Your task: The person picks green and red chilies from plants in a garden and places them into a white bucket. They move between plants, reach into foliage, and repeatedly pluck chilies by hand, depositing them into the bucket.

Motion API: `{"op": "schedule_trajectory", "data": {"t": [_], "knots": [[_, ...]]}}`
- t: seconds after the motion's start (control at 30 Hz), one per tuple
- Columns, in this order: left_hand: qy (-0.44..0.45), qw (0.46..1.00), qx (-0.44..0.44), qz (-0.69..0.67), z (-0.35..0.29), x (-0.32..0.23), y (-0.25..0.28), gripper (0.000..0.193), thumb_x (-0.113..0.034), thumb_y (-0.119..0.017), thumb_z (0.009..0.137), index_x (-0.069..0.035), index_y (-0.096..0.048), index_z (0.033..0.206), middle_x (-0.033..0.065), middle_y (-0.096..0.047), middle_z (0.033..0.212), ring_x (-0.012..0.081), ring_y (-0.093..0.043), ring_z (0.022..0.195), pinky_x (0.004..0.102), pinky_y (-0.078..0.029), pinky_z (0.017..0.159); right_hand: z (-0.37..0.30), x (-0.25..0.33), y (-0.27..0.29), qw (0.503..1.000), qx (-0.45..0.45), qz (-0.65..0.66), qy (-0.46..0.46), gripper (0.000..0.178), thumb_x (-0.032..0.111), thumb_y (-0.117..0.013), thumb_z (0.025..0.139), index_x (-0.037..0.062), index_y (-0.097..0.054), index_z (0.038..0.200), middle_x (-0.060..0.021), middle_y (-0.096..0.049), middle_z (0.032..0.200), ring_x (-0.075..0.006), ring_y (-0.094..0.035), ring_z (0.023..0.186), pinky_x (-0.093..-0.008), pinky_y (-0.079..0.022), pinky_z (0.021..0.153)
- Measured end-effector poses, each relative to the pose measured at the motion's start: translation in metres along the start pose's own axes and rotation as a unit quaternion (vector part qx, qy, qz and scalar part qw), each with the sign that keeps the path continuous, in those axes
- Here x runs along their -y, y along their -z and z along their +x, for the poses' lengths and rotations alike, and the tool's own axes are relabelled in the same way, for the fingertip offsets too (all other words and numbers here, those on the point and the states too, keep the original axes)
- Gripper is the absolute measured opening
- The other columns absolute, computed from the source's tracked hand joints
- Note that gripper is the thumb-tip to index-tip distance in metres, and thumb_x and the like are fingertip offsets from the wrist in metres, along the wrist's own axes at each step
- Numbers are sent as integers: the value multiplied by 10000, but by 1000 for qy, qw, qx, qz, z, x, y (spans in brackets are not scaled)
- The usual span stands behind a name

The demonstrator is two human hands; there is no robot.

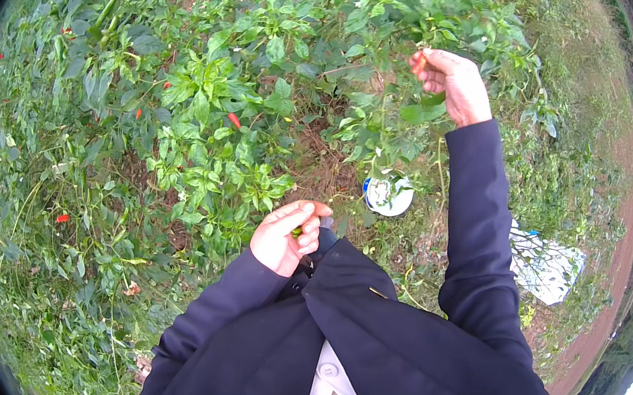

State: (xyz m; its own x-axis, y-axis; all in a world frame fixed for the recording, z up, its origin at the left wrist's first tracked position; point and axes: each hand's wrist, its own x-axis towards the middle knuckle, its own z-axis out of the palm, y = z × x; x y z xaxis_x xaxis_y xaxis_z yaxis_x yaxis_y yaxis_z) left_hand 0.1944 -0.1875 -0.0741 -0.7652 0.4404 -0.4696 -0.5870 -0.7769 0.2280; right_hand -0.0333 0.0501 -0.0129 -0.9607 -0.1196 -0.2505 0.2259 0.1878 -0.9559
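Up among the leaves of a chili plant [429, 8], my right hand [459, 84] pinches an orange-red chili pepper [419, 65] between thumb and fingers. My left hand [283, 237] is curled in front of my jacket. A small green pod [297, 232] shows between its fingers, mostly hidden by them. Close to the left hand stands another bushy chili plant [214, 96], and a red chili pepper [235, 120] hangs on its near side. Between my hands, a white bucket [396, 202] with a blue side sits on the ground, partly covered by leaves.
A white sack [551, 268] lies among stems right of my right forearm. Dense chili plants fill the left side, with a red pepper [63, 218] low down and long green peppers [108, 10] higher up. Bare brown soil [596, 322] runs along the far right.
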Motion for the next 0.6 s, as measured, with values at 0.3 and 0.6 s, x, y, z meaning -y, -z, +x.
{"op": "schedule_trajectory", "data": {"t": [0.3, 0.6], "knots": [[-120, 976, -26, 182, 47, 6, -49, 241, -179, -582, 895, 21, -603, 1029, -72, -390, 569, 17, -306, 442, 186, -233, 402, -122, -7, -28, 986, 162, -28, -9, 192, 145, -515, 849, 14, -614, 750, -45, -614, 652, -112, -551, 523, -261, -450, 487], [-187, 778, -108, 590, 31, 42, -33, 208, -122, -653, 816, -3, -581, 662, 7, -561, 615, 71, -477, 606, 239, -393, 542, -184, -58, -37, 899, 159, -351, 206, 90, 134, -604, 786, 47, -618, 769, -87, -571, 658, -305, -584, 647, -386, -472, 580]]}}
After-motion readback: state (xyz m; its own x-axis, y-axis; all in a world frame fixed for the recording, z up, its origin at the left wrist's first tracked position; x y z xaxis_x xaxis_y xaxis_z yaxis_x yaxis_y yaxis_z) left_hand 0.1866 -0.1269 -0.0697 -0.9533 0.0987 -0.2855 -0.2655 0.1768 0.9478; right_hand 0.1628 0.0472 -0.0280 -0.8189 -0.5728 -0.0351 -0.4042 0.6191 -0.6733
